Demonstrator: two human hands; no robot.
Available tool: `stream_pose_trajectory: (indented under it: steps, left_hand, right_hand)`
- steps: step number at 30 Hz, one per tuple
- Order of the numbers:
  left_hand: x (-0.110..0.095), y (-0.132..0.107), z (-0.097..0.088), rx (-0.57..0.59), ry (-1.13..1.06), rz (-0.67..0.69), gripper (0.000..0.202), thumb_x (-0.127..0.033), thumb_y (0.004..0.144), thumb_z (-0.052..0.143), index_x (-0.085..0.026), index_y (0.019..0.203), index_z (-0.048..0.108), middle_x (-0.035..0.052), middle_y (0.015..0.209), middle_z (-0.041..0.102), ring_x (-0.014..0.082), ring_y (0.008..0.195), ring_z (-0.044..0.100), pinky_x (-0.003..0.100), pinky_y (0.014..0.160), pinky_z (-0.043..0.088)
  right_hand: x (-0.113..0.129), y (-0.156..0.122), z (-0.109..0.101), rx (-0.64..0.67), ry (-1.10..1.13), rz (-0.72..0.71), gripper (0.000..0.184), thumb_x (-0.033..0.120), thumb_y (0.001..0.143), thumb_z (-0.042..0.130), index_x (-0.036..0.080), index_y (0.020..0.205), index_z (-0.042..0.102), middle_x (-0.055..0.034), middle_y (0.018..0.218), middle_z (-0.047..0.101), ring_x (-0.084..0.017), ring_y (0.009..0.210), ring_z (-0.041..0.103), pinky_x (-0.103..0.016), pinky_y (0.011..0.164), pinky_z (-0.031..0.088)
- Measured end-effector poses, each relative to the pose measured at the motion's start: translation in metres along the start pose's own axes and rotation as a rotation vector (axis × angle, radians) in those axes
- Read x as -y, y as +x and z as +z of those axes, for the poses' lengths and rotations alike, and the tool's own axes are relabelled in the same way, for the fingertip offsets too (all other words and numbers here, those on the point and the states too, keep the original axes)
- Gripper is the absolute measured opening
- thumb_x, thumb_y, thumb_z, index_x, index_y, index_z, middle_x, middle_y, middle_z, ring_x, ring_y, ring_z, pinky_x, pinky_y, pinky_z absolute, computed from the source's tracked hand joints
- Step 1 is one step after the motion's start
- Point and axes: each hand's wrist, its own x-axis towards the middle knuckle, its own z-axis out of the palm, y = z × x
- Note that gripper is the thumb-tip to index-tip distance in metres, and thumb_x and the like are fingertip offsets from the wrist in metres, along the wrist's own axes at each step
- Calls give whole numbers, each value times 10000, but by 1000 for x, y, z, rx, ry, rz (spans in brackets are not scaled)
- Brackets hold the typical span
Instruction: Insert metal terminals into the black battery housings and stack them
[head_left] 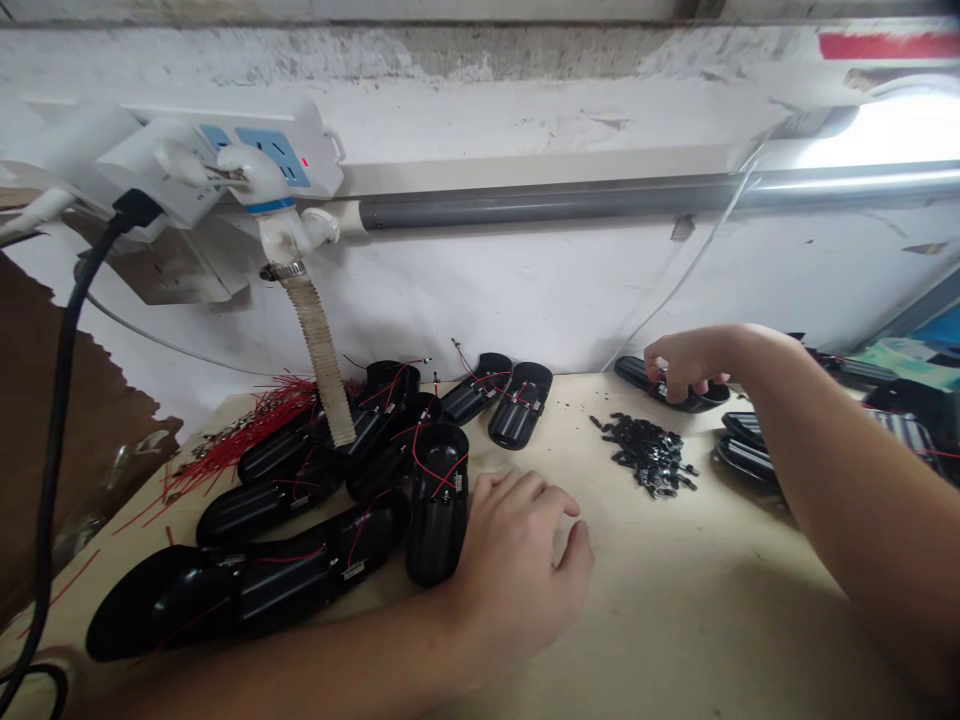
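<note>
My left hand [517,560] rests on the wooden table [675,600] with its fingers curled downward, next to a black oblong shell [437,515] with red wires; nothing shows in it. My right hand [679,362] reaches to the far side of the table, its fingers closed on a black oblong shell [701,398] lying there. A pile of small black parts [649,455] lies between the two hands.
Several black shells with red wires [300,500] crowd the left of the table, with a bundle of red wires [240,435] behind. More shells [750,455] lie at right. A power strip [225,160], a braided hose [322,360] and a grey pipe [562,200] are on the wall.
</note>
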Motion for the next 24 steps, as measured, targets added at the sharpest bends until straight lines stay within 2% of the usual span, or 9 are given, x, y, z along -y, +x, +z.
stream_pose_trajectory:
  steps: [5, 9, 11, 14, 19, 24]
  left_hand:
    - [0, 0, 0, 1, 10, 23, 61, -203, 932, 662, -198, 893, 709, 5, 907, 755, 220, 875, 685, 443, 845, 390]
    - [0, 0, 0, 4, 13, 30, 69, -212, 933, 661, -202, 889, 713, 8, 892, 754, 218, 865, 684, 438, 842, 382]
    - [0, 0, 0, 7, 13, 40, 72, -214, 933, 660, -201, 882, 709, 11, 884, 754, 219, 860, 685, 436, 839, 378]
    - [0, -1, 0, 20, 13, 47, 83, -215, 938, 650, -198, 876, 703, 15, 879, 756, 220, 857, 685, 437, 834, 378]
    - [1, -1, 0, 21, 18, 45, 85, -225, 934, 651, -202, 874, 707, 8, 875, 753, 219, 854, 681, 440, 830, 384]
    - [1, 0, 1, 24, 16, 47, 94, -218, 940, 646, -200, 868, 704, 4, 876, 756, 218, 854, 681, 439, 828, 385]
  right_hand:
    - [-8, 14, -5, -63, -22, -8, 315, 193, 681, 866, 174, 977, 761, -88, 733, 682, -262, 704, 634, -385, 642, 445]
    - [-12, 28, -5, -186, -19, -45, 498, 212, 667, 893, 180, 1136, 726, -146, 994, 737, -320, 903, 666, -405, 756, 486]
    - [-12, 29, -2, -161, 19, -84, 619, 188, 644, 904, 181, 1233, 715, -151, 1075, 753, -318, 932, 689, -394, 781, 506]
    - [-11, 25, 1, -87, 93, -130, 701, 120, 608, 903, 197, 1283, 729, -118, 1046, 776, -282, 862, 715, -363, 761, 523]
    - [-18, 17, 0, -114, 121, -63, 573, 198, 764, 822, 125, 1324, 726, -182, 978, 760, -268, 768, 670, -387, 658, 482]
    - [-24, 16, -3, -113, 81, -48, 442, 130, 758, 739, 123, 1198, 784, -149, 881, 746, -212, 667, 610, -370, 625, 461]
